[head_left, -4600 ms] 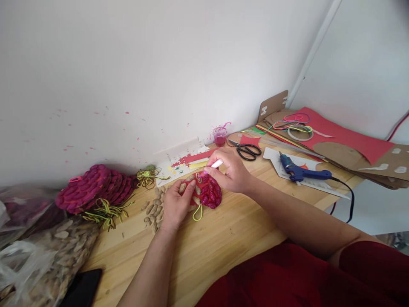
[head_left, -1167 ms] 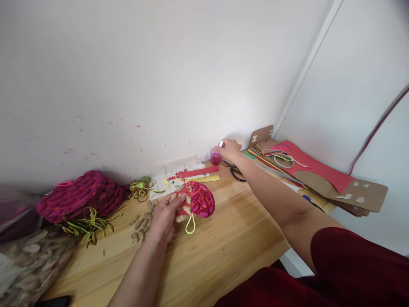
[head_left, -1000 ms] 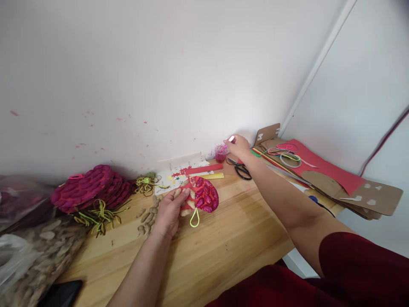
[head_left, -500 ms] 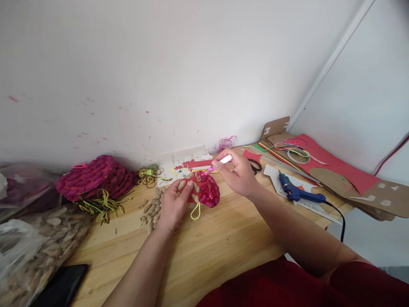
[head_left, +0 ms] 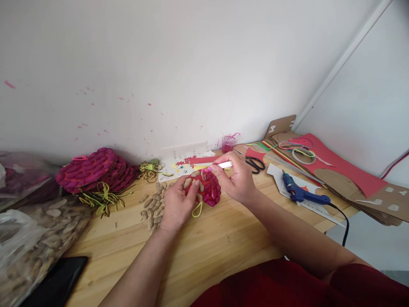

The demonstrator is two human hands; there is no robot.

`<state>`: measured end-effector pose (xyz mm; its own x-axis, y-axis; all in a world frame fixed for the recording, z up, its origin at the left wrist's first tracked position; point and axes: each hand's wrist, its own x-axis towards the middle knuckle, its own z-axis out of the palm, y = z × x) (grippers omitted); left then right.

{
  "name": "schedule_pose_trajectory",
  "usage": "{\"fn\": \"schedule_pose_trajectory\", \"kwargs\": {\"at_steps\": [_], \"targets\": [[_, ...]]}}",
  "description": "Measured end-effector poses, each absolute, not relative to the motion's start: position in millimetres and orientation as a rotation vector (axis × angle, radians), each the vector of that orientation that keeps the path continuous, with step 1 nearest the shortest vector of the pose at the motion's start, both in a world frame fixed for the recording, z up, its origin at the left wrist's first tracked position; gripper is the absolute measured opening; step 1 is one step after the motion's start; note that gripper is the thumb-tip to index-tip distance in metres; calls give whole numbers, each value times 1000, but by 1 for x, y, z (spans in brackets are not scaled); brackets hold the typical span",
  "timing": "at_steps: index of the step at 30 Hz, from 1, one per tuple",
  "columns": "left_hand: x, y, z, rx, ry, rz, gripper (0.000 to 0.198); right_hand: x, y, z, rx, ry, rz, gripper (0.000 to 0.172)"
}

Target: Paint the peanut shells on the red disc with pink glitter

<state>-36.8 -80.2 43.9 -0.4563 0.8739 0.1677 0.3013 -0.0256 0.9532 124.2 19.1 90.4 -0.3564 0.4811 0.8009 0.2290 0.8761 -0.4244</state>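
Between the thumb and fingers of my left hand (head_left: 178, 202) is a red disc with peanut shells on it (head_left: 211, 192), tilted above the table. Wet-looking magenta coats the shells on its right side, while those by my left thumb are bare tan. A yellow-green cord loop (head_left: 198, 209) hangs from its near edge. My right hand (head_left: 239, 180) is closed round a white-handled paintbrush (head_left: 226, 164). The brush's pink end meets the shells near the disc's far edge; its bristles are too small to make out. Loose peanuts (head_left: 154, 204) lie beside my left hand.
At left stand a stack of magenta peanut discs (head_left: 91, 172), yellow-green cords (head_left: 104, 198), a plastic bag of peanuts (head_left: 41, 238) and a black phone (head_left: 54, 281). A cup of pink paint (head_left: 228, 146) is by the wall. Scissors (head_left: 254, 164) and a blue glue gun (head_left: 303, 194) lie right.
The brush handle is lower and flatter, and my right hand has come down slightly. My left hand still grips the disc. The camera view has shifted slightly, showing more of the paint cup.
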Motion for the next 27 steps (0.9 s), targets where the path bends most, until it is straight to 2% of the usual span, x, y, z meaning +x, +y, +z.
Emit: {"fn": "schedule_pose_trajectory", "kwargs": {"at_steps": [14,27], "targets": [[-35,-83,46,1360,1872,1489,35,123,16,92,-515,-1985,244,13],[-35,-82,42,1339,1793,1476,39,125,18,94,-519,-1950,258,12]]}}
